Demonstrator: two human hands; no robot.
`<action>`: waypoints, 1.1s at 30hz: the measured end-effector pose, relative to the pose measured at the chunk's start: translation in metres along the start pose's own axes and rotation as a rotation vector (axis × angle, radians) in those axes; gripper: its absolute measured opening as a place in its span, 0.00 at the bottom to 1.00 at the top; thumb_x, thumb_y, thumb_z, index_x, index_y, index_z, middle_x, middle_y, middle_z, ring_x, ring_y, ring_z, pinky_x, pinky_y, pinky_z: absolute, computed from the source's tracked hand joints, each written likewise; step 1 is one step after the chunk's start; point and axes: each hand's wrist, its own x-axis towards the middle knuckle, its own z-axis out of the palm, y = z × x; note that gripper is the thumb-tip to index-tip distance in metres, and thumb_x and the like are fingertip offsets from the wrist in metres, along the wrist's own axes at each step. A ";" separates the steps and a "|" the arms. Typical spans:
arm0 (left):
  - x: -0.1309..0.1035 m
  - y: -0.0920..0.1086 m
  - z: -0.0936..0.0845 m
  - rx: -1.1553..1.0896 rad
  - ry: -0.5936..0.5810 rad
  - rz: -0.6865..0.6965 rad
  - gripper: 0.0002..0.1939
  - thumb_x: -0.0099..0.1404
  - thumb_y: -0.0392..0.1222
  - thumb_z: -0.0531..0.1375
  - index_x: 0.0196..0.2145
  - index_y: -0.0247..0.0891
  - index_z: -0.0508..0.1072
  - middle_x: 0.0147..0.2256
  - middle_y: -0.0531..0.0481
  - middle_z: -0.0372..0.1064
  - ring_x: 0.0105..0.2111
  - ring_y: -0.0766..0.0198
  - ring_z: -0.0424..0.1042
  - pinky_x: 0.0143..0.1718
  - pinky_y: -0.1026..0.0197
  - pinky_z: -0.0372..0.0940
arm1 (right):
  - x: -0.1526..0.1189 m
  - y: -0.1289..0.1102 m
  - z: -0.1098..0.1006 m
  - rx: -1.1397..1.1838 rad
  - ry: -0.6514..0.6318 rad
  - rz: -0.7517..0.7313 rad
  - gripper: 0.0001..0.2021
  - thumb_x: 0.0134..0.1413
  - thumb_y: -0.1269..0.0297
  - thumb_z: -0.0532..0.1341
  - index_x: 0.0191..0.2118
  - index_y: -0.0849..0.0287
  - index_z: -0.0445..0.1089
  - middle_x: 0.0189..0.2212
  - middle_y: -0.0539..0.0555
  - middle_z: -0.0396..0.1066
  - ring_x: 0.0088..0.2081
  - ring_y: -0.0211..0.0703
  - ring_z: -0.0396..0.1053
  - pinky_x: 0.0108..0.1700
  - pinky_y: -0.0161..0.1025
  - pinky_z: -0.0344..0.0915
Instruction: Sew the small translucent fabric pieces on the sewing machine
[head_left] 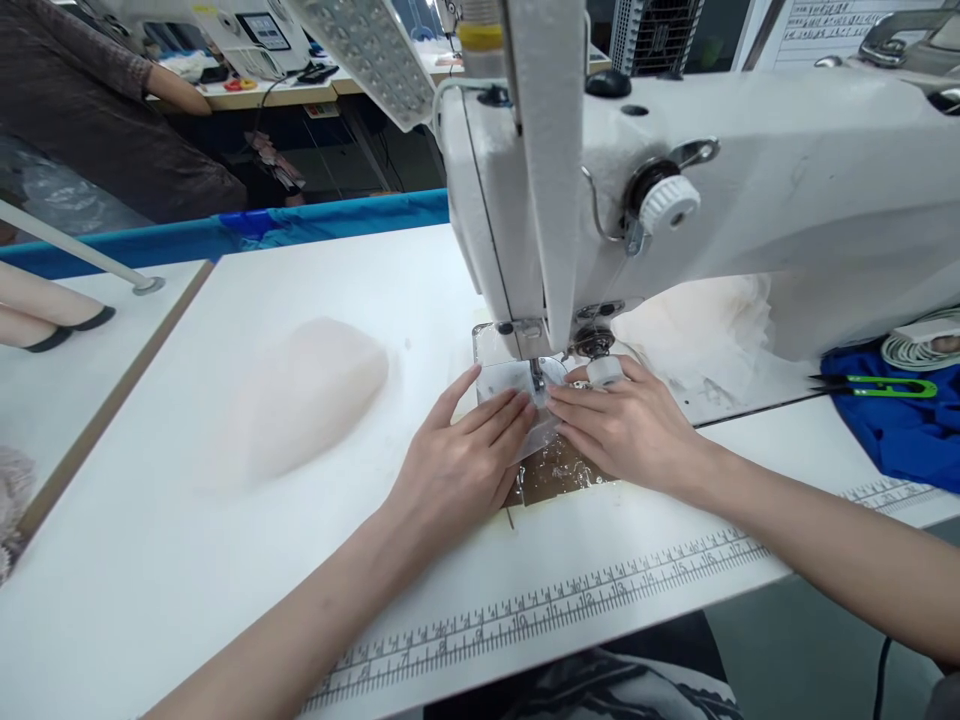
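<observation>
A white sewing machine point(495, 210) stands over the table, its presser foot point(536, 374) low between my hands. Under the foot lies a small piece of sheer whitish fabric point(541, 432). My left hand point(461, 455) rests flat on its left side, fingers extended and thumb apart. From the right, my right hand point(626, 425) presses on the fabric's edge with its fingers stretched toward the needle area. The fingertips of both hands nearly meet just in front of the foot.
Sheer pale fabric point(315, 395) lies on the left of the white table point(150, 560). More sheer fabric point(701, 325) is behind the needle area. Green snips point(892, 387) rest on blue cloth point(900, 435) at right. Another person point(112, 110) is at back left.
</observation>
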 end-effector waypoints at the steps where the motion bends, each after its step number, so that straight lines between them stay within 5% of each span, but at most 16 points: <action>1: 0.000 0.000 0.000 0.002 -0.003 0.003 0.17 0.65 0.32 0.52 0.50 0.33 0.70 0.48 0.42 0.72 0.50 0.56 0.71 0.61 0.41 0.54 | 0.000 0.000 0.000 -0.005 -0.003 0.002 0.10 0.61 0.68 0.56 0.42 0.60 0.75 0.43 0.51 0.76 0.42 0.44 0.70 0.45 0.45 0.59; 33: 0.004 -0.009 0.008 0.031 0.050 -0.002 0.16 0.66 0.33 0.51 0.49 0.29 0.71 0.47 0.41 0.73 0.49 0.56 0.72 0.61 0.42 0.55 | 0.002 -0.002 0.003 -0.057 -0.067 0.022 0.14 0.62 0.66 0.53 0.46 0.65 0.73 0.44 0.54 0.75 0.44 0.46 0.69 0.50 0.45 0.57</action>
